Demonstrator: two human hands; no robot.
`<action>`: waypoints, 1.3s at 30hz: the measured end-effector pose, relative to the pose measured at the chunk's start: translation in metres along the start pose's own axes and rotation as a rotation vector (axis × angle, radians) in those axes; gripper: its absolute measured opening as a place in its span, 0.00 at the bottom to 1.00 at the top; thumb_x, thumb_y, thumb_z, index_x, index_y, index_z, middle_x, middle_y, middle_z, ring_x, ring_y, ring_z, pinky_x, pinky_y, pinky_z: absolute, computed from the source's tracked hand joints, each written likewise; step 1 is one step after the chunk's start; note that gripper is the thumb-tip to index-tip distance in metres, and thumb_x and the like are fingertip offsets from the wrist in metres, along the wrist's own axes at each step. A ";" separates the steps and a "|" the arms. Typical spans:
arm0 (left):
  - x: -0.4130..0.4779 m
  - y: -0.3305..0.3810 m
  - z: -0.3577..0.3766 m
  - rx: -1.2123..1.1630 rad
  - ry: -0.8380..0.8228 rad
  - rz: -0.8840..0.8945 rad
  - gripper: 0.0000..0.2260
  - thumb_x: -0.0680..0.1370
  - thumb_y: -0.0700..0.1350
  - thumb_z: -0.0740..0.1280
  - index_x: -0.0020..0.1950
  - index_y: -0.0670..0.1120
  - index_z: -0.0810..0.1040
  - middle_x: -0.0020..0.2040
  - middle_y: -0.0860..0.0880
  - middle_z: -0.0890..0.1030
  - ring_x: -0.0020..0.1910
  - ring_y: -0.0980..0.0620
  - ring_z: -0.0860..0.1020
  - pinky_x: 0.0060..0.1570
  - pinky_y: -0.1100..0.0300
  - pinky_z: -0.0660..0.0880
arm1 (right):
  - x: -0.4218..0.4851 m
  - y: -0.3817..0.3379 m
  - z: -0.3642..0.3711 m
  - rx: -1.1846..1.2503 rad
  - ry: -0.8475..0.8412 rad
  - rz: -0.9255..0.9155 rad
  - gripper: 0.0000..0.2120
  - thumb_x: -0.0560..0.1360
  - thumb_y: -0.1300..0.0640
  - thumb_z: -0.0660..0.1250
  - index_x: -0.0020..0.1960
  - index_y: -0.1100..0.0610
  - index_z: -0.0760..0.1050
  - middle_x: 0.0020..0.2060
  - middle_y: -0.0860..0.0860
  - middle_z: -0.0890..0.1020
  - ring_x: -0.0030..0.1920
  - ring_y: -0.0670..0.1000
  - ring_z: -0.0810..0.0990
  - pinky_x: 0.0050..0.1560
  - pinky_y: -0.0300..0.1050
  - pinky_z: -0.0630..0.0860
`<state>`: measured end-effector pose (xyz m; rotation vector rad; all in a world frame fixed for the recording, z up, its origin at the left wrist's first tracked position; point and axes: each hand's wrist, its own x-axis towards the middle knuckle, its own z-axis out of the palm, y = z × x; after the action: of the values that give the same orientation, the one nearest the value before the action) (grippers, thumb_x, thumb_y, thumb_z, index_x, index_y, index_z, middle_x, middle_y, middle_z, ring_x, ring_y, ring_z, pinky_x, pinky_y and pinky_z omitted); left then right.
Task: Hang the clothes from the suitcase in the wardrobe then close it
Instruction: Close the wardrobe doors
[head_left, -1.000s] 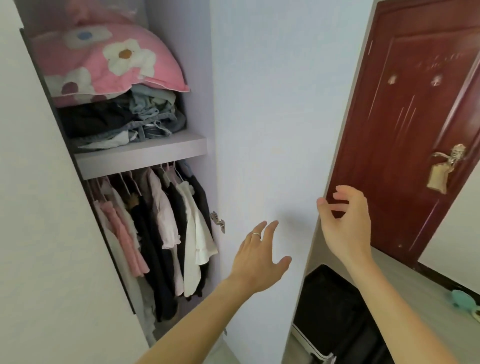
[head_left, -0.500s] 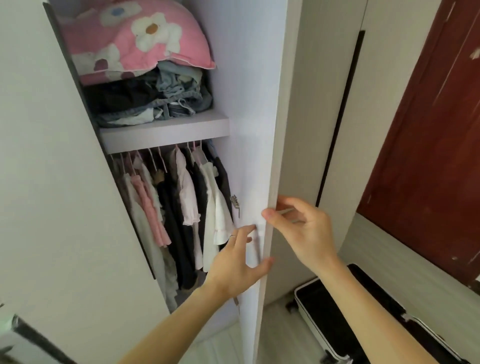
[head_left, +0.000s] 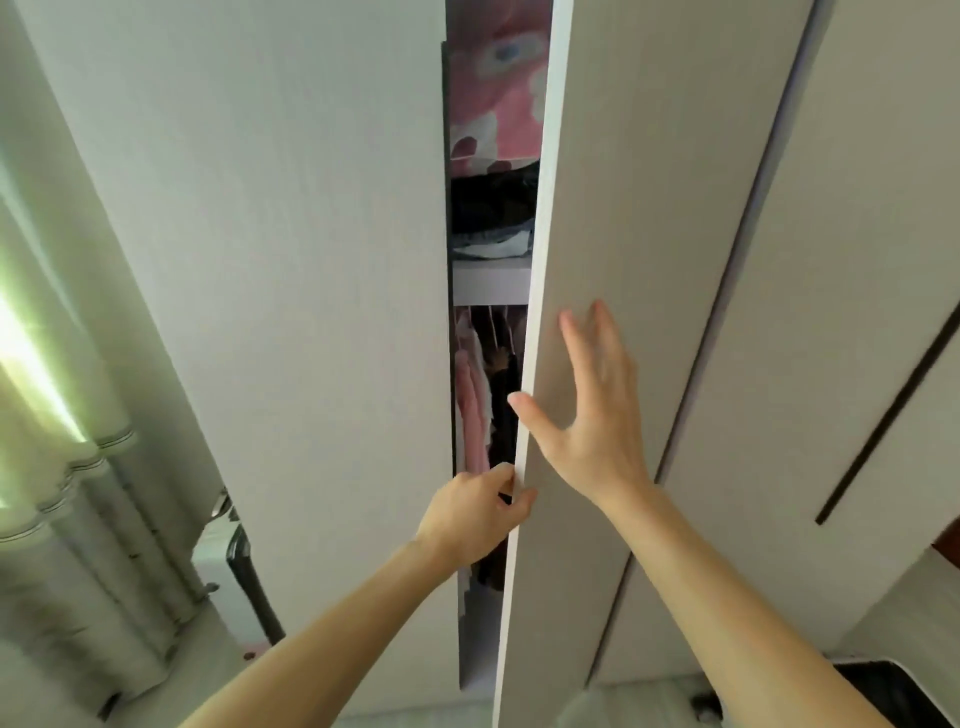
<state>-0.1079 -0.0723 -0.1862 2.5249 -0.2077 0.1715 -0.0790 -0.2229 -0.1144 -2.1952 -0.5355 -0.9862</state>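
The pale wardrobe door (head_left: 623, 182) stands nearly closed, leaving a narrow gap. Through the gap I see hanging clothes (head_left: 475, 410), a shelf (head_left: 491, 283) with folded dark clothes and a pink flowered pillow (head_left: 496, 98) on top. My right hand (head_left: 587, 410) lies flat on the door's outer face, fingers straight, thumb at its edge. My left hand (head_left: 475, 512) grips the door's free edge lower down, fingers curled round into the gap. A corner of the black suitcase (head_left: 904, 691) shows on the floor at the bottom right.
The left wardrobe door (head_left: 270, 260) is closed. Further wardrobe panels with dark groove handles (head_left: 893, 410) stand to the right. Pale green curtains (head_left: 57, 467) hang at the left, with a dark chair-like object (head_left: 249, 577) beside them.
The door has swung from wide open to almost closed. My right hand went from holding the edge to lying flat on the outer face; my left hand now grips the edge.
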 end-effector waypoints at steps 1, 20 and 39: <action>0.007 -0.009 -0.007 -0.013 0.022 -0.018 0.15 0.81 0.58 0.62 0.37 0.55 0.65 0.37 0.54 0.79 0.36 0.52 0.76 0.37 0.59 0.74 | 0.008 -0.004 0.017 -0.020 0.026 -0.037 0.40 0.75 0.40 0.69 0.80 0.47 0.54 0.80 0.54 0.50 0.79 0.54 0.51 0.76 0.54 0.60; 0.126 -0.098 -0.050 -0.271 0.095 -0.220 0.25 0.71 0.63 0.73 0.63 0.54 0.75 0.55 0.59 0.78 0.56 0.57 0.77 0.56 0.53 0.78 | 0.088 0.005 0.130 -0.348 0.119 0.019 0.41 0.72 0.35 0.69 0.80 0.44 0.57 0.79 0.57 0.55 0.78 0.58 0.57 0.71 0.54 0.62; 0.121 -0.091 0.001 -0.170 0.395 -0.228 0.14 0.78 0.44 0.63 0.63 0.52 0.67 0.58 0.54 0.73 0.46 0.49 0.78 0.41 0.52 0.76 | 0.069 0.037 0.106 -0.140 -0.115 0.189 0.29 0.79 0.42 0.62 0.79 0.42 0.59 0.81 0.48 0.53 0.78 0.51 0.54 0.74 0.50 0.59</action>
<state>0.0278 -0.0126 -0.2168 2.2683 0.2139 0.5295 0.0391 -0.1668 -0.1288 -2.3876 -0.3110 -0.8223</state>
